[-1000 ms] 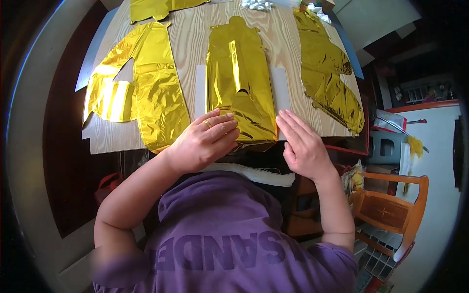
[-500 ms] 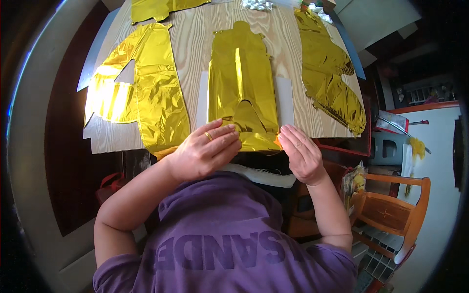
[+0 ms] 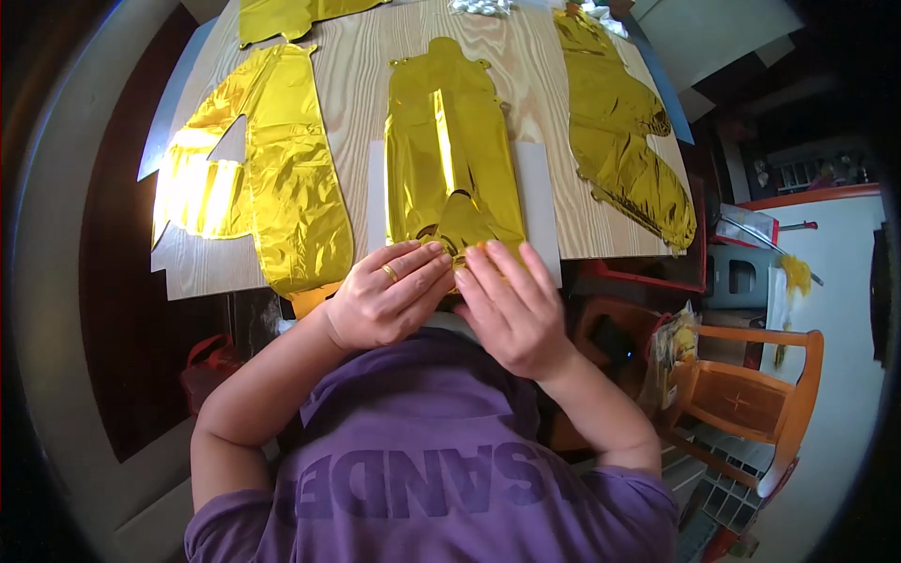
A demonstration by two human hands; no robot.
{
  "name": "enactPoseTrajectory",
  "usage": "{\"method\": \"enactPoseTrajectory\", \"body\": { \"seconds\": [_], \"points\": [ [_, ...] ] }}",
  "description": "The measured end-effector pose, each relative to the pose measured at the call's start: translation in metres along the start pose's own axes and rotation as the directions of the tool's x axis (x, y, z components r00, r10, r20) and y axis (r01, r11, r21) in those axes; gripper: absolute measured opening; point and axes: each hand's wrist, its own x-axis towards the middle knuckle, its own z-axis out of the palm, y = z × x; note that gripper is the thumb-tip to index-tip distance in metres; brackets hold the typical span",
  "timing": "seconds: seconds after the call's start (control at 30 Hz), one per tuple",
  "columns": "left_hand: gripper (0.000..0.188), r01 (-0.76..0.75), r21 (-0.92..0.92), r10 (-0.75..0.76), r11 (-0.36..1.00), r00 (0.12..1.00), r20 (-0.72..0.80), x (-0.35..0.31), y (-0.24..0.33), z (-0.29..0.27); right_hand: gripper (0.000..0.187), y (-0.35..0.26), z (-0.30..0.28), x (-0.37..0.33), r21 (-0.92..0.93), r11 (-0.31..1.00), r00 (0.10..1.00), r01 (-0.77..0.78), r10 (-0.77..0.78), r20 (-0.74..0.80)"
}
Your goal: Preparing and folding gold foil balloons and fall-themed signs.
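Note:
A flat gold foil balloon, its sides folded into a long strip, lies in front of me on a white sheet at the table's near edge. My left hand is closed on the balloon's near end, fingers together and a ring on one; its thumb is hidden. Beside it, my right hand rests on the same near end with fingers stretched and slightly spread. A small orange bit shows by the right fingertips; I cannot make out what it is. The hands nearly meet and cover the near edge of the foil.
More flat gold foil balloons lie around: one shaped like a four on the left, another on the right, a third at the far left. Small white packets sit at the far edge. A wooden chair stands at right.
My right hand has moved left from the balloon's right corner to beside my left hand, and its fingers have spread. My left hand has barely moved. The view has shifted slightly.

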Motion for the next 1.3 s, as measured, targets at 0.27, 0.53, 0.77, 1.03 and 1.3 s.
{"method": "enactPoseTrajectory", "body": {
  "seconds": [0.27,0.53,0.77,1.03,1.3],
  "points": [
    [0.024,0.019,0.009,-0.019,1.000,1.000,0.006,-0.003,0.000,0.000,0.030,0.015,0.007,-0.002,-0.132,0.991,1.000,0.017,-0.016,0.010],
    [0.021,0.013,-0.002,-0.013,1.000,1.000,0.001,-0.004,-0.001,0.000,0.030,0.041,-0.003,-0.023,-0.205,0.978,0.999,-0.032,0.026,-0.029],
    [0.021,0.015,-0.031,-0.015,0.999,1.000,0.019,-0.001,-0.002,-0.002,0.031,0.019,0.005,-0.003,-0.116,0.992,0.997,0.048,-0.041,0.058],
    [0.021,0.011,-0.025,-0.012,1.000,1.000,-0.018,-0.004,-0.001,0.002,0.025,0.067,-0.010,-0.044,-0.258,0.966,1.000,0.002,-0.010,-0.030],
    [0.022,0.017,-0.028,-0.018,0.999,1.000,-0.008,-0.003,-0.001,0.000,0.039,0.031,-0.012,-0.016,-0.111,0.994,1.000,0.017,-0.017,-0.004]
  ]
}}
